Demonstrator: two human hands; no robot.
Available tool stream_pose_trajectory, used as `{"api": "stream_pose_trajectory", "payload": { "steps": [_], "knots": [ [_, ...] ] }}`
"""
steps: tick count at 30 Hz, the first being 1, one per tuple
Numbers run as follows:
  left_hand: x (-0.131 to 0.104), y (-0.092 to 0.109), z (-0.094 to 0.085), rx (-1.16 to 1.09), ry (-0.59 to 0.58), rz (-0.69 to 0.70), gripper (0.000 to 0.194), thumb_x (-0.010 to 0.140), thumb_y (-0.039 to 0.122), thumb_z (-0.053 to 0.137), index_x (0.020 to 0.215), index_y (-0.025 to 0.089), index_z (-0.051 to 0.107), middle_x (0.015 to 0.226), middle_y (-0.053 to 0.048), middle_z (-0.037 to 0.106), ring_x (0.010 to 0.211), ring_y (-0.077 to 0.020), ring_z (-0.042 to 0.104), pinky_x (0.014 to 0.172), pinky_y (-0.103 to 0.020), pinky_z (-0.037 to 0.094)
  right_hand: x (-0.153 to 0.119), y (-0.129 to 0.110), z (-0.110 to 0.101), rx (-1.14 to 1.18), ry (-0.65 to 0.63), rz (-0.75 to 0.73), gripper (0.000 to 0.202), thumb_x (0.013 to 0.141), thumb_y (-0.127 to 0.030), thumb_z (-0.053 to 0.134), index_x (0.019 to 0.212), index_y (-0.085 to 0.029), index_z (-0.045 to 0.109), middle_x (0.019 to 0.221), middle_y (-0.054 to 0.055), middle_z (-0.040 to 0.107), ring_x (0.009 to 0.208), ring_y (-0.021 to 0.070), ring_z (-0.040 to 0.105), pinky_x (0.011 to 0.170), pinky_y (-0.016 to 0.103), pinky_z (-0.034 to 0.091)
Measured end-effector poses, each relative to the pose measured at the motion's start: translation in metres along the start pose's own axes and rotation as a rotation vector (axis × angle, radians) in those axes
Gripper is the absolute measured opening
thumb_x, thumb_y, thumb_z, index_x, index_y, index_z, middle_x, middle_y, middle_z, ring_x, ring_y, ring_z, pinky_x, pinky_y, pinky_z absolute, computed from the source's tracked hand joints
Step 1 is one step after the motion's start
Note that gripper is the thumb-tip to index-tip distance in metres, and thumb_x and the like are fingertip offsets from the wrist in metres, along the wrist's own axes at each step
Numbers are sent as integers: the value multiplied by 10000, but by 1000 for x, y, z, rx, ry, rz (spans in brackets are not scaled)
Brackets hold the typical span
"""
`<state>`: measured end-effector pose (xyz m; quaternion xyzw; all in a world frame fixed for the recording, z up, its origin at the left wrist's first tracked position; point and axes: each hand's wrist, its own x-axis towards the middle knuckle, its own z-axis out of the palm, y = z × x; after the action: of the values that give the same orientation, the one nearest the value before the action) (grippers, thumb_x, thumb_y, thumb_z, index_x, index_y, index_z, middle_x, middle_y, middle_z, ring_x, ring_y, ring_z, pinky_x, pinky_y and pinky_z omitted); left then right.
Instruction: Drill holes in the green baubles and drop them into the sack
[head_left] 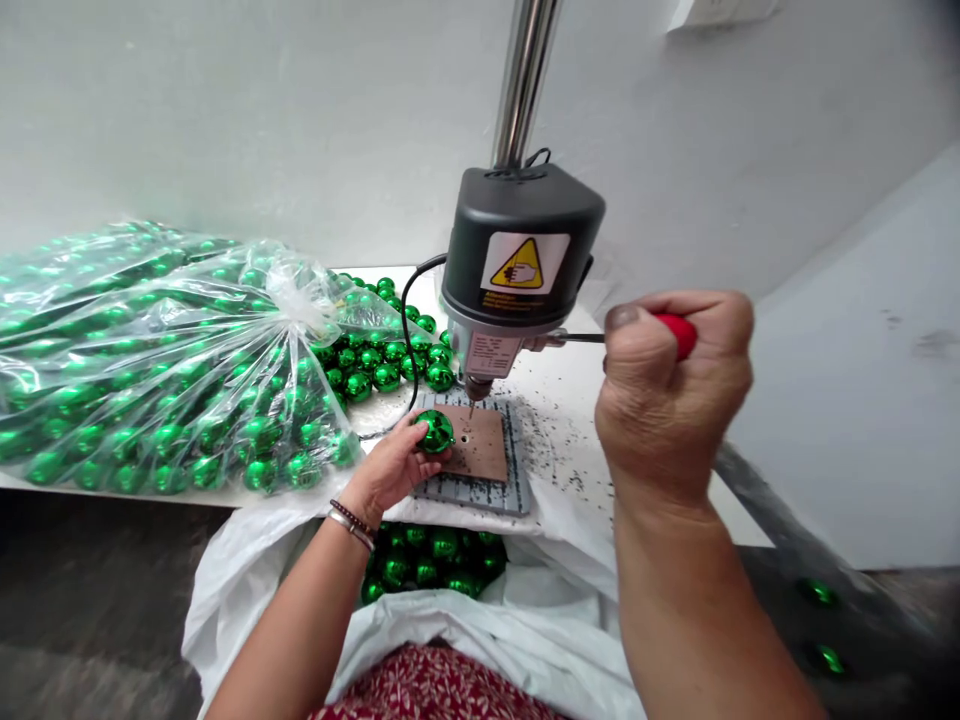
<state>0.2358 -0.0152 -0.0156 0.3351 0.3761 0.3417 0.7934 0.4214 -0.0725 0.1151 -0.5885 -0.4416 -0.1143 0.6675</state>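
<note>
A shiny green ball (435, 431) is held in the fingers of my left hand (396, 462), just left of the drill bit and over the brown board (487, 455). That board lies on the grey base plate (517, 480) of a drill press (521, 250) and has a small hole in it. My right hand (671, 395) is wrapped round the red knob (679, 335) of the press lever, to the right of the dark motor housing. The thin bit points down above the board, apart from the ball.
A large clear bag of green balls (165, 370) covers the left of the white table, with loose balls (386, 376) behind the press. Dark shavings (559, 450) lie around the base. More balls (427, 560) sit in a white bag (555, 600) below the table edge.
</note>
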Motion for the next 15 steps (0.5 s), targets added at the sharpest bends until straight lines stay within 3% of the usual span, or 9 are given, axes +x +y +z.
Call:
{"api": "stream_pose_trajectory", "payload": {
  "steps": [7,15],
  "knots": [
    [16,-5,7,627,153,309,385,721,329,732,1062,182,634,904,-12,682,834,-143,611,761,-251,477,-1,-2,0,26,-7,-16,220,816,-388,524,832,-169,523,820,2,588,747,61,530,725,224,446],
    [28,-4,15,821,172,336,388,736,365,700,1060,162,633,901,-25,679,832,-164,614,792,-285,478,0,-5,-2,44,-24,-2,189,814,-361,512,829,-173,489,785,-15,536,693,47,488,666,211,435]
  ]
}}
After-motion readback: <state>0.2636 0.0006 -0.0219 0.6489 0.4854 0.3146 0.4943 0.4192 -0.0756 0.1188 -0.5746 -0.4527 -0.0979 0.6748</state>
